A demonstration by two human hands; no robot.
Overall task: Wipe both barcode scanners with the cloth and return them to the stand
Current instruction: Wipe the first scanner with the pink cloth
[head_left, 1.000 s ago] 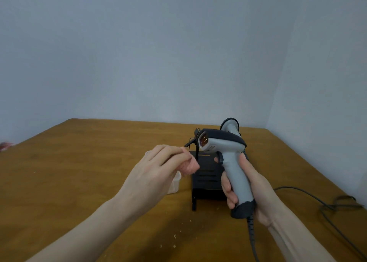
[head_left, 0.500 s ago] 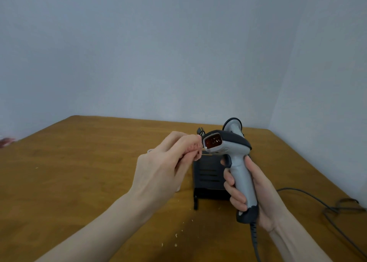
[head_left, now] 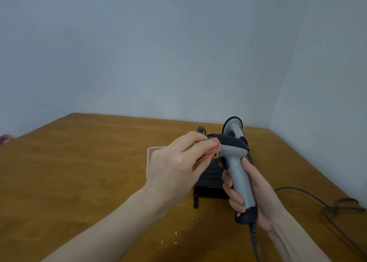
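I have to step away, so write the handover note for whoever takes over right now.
Left hand: pinches the small pink cloth against the front of the grey and black handheld barcode scanner.
Right hand: grips that scanner's handle, holding it upright above the black stand.
Second grey scanner: behind the held one, at the stand; its seating is hidden.
Also on the wooden table: a pale shallow tray, a loose cable, crumbs.
Done: first scanner is lifted, wiping under way.
Left: finish wiping it, return it to the stand, wipe the second and return it.
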